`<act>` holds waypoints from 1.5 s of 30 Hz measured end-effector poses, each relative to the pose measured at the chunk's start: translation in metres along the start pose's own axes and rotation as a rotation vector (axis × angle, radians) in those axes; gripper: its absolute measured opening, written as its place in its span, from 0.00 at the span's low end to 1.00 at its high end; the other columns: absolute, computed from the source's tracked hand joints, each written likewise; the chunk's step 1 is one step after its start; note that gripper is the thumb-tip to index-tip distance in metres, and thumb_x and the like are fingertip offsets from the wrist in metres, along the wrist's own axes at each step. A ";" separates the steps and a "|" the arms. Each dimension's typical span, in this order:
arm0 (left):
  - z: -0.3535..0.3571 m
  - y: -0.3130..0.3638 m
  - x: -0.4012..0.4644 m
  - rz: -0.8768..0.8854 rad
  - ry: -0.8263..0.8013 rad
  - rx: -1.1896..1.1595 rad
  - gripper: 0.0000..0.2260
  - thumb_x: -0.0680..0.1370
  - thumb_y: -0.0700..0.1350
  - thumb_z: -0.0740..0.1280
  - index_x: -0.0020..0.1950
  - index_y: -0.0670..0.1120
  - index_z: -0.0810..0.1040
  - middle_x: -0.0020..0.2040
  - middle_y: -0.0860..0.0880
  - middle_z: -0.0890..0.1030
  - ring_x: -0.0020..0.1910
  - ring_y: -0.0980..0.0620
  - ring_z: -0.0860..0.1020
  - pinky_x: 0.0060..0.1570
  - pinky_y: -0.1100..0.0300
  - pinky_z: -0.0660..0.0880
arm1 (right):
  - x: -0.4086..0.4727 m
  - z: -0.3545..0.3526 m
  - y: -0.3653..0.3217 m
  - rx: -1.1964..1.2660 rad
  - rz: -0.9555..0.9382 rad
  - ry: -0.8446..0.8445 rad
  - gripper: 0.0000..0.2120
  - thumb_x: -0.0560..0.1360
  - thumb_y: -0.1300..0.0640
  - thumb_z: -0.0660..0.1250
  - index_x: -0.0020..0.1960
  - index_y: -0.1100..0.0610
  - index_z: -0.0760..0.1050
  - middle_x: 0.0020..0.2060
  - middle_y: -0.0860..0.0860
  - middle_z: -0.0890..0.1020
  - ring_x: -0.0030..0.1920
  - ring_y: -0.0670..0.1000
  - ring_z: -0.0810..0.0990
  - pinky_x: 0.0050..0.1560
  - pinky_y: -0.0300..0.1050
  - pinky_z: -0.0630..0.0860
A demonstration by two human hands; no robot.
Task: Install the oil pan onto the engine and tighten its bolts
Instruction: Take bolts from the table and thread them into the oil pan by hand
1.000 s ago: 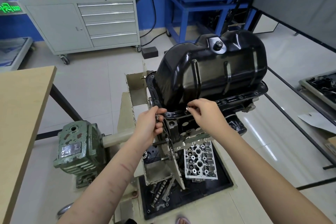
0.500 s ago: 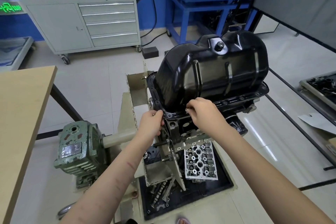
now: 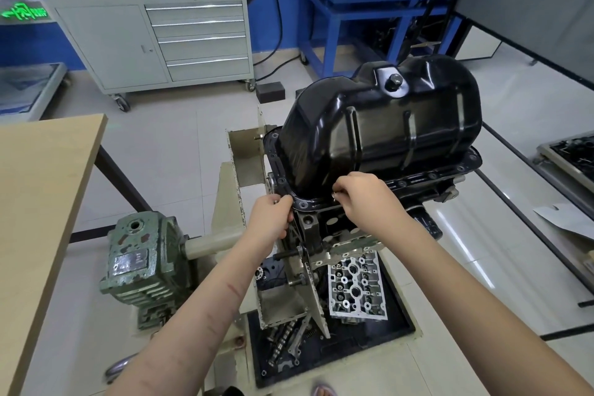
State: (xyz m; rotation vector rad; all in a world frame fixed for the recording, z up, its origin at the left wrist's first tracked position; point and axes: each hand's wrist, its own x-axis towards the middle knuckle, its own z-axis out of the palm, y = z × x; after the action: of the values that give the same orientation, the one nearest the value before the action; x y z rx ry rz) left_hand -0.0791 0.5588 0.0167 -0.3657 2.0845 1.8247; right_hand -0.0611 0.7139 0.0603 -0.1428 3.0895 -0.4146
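The pan sits on the engine. A bolt is pinched by the right hand; the left hand grips the rim. The bolt should be started straight, turned gently by fingers.

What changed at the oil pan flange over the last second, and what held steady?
The left hand closed in from just off the near-left corner of the oil pan and now grips the flange there. The right hand kept its pinch on a small bolt at the near flange edge, barely shifting. The pan stayed seated on the engine.
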 end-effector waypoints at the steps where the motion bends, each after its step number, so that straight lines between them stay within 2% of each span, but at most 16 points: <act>1: -0.001 0.000 0.000 0.001 -0.002 0.001 0.13 0.78 0.39 0.57 0.33 0.45 0.63 0.27 0.48 0.67 0.22 0.55 0.59 0.19 0.67 0.56 | 0.000 0.000 0.000 0.003 0.003 0.000 0.11 0.78 0.57 0.59 0.57 0.59 0.76 0.51 0.54 0.77 0.52 0.56 0.77 0.51 0.49 0.74; 17: -0.001 -0.003 0.001 0.032 -0.019 0.028 0.14 0.79 0.39 0.56 0.33 0.45 0.64 0.27 0.49 0.68 0.18 0.58 0.60 0.18 0.68 0.57 | 0.000 0.004 0.004 0.207 0.091 0.046 0.11 0.76 0.56 0.63 0.56 0.59 0.77 0.48 0.55 0.81 0.51 0.54 0.78 0.55 0.50 0.74; 34: -0.003 -0.005 0.002 0.045 -0.023 -0.025 0.15 0.79 0.38 0.55 0.32 0.45 0.65 0.27 0.49 0.68 0.17 0.60 0.60 0.17 0.69 0.57 | 0.001 0.003 0.003 0.222 0.101 0.061 0.10 0.76 0.57 0.63 0.54 0.60 0.78 0.47 0.55 0.81 0.50 0.53 0.78 0.54 0.48 0.74; 40: -0.003 -0.005 0.002 0.038 -0.034 -0.058 0.15 0.79 0.38 0.55 0.32 0.45 0.65 0.26 0.49 0.68 0.17 0.59 0.60 0.17 0.69 0.56 | 0.001 0.010 -0.004 0.124 0.115 0.136 0.11 0.76 0.53 0.63 0.49 0.61 0.75 0.43 0.53 0.75 0.46 0.54 0.75 0.43 0.44 0.71; 45: -0.003 -0.006 0.003 0.031 -0.041 -0.078 0.15 0.79 0.38 0.55 0.32 0.45 0.65 0.26 0.49 0.68 0.17 0.59 0.59 0.18 0.69 0.56 | -0.004 0.013 -0.002 0.222 0.130 0.164 0.10 0.76 0.53 0.64 0.53 0.58 0.76 0.46 0.52 0.79 0.47 0.53 0.77 0.49 0.50 0.75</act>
State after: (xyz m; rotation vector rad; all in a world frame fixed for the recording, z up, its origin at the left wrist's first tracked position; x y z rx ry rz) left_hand -0.0799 0.5547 0.0106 -0.3146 2.0071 1.9190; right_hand -0.0564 0.7092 0.0486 0.1007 3.1551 -0.7944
